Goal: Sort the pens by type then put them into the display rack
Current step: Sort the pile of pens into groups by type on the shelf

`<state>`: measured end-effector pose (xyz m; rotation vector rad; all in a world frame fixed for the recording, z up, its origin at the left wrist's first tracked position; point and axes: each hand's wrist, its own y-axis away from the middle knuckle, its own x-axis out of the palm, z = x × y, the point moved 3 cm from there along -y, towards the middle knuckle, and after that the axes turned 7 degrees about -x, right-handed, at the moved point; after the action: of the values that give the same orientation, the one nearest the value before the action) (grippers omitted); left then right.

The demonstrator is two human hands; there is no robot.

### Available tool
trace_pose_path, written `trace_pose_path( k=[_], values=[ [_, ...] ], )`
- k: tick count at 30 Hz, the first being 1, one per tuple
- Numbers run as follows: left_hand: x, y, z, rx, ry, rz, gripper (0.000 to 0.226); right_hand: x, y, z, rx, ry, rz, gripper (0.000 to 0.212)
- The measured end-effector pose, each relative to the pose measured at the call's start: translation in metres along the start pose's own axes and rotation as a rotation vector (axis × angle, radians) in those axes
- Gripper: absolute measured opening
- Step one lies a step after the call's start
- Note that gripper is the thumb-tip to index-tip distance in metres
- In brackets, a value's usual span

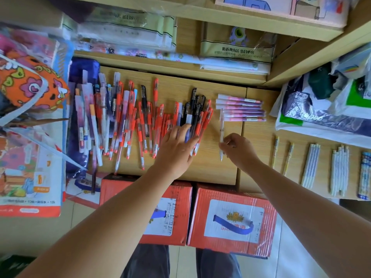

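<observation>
While I pinch the clear pen (221,125) between the thumb and fingertips of my right hand (239,149), gripping it near its lower end, its long axis runs straight away from me and the tip points back toward my body.

1. Grip state. The right hand is closed around the clear pen. My left hand (176,145) holds nothing: its fingers are straight and spread, pressing on the right edge of the mixed pile (128,117), where black pens (195,105) and red ones overlap.

2. Governing relation. The row of pink-and-purple pens (241,109) lies just beyond the far end of the held pen and slightly to the right. Those pens lie crosswise, left to right, so the held pen stands roughly at right angles to them. In my judgement, laying it in that row calls for about a quarter turn at the wrist before release. I cannot tell from here whether the clear pen is of that type.

3. Hand assignment. The right hand is nearer the row and the further groups of yellow pens (276,151) and white pens (311,165) on the wooden top (218,173). The left hand is nearer the unsorted pile.

4. I cannot identify the display rack in this view.
</observation>
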<state>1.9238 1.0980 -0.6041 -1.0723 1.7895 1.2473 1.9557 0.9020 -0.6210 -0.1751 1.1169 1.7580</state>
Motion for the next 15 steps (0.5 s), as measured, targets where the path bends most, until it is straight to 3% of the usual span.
trace_pose_path(
  k=[5,15],
  values=[
    [0.005,0.001,-0.012,0.047,-0.045,0.082,0.056,-0.001,0.009,-0.015,0.098,0.189,0.078,0.009],
    [0.023,-0.003,-0.041,0.047,-0.169,0.251,0.066,-0.031,0.031,-0.063,0.242,0.237,-0.102,0.011]
  ],
)
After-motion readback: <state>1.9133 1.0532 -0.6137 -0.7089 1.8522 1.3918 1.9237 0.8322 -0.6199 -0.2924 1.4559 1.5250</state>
